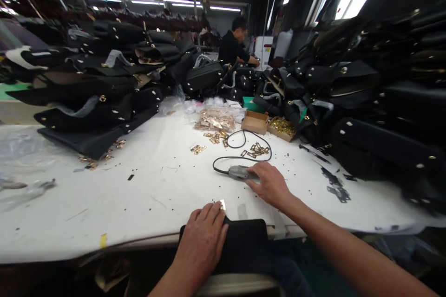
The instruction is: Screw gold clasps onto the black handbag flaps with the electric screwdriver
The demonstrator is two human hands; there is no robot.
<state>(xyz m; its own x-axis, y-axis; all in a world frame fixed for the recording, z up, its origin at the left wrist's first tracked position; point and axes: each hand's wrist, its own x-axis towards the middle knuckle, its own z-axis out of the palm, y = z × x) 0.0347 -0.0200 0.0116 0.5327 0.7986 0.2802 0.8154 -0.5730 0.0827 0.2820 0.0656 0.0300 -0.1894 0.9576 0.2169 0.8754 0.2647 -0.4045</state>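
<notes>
My left hand (pixel 204 236) rests palm down, fingers together, on a black leather piece (pixel 249 243) at the near edge of the white table (pixel 139 195). A small metal fitting (pixel 223 204) shows at its fingertips. My right hand (pixel 270 184) reaches forward and closes on the rear end of a grey corded hand tool (pixel 239 172) lying on the table. The tool's black cable (pixel 244 146) loops away behind it.
Gold metal fittings (pixel 258 150) lie scattered past the tool, with a bagged heap (pixel 216 119) and two open cardboard boxes (pixel 256 122) behind. Stacks of black bags (pixel 104 88) line the left and right (pixel 365 88) sides. Another person (pixel 235 46) works at the far end.
</notes>
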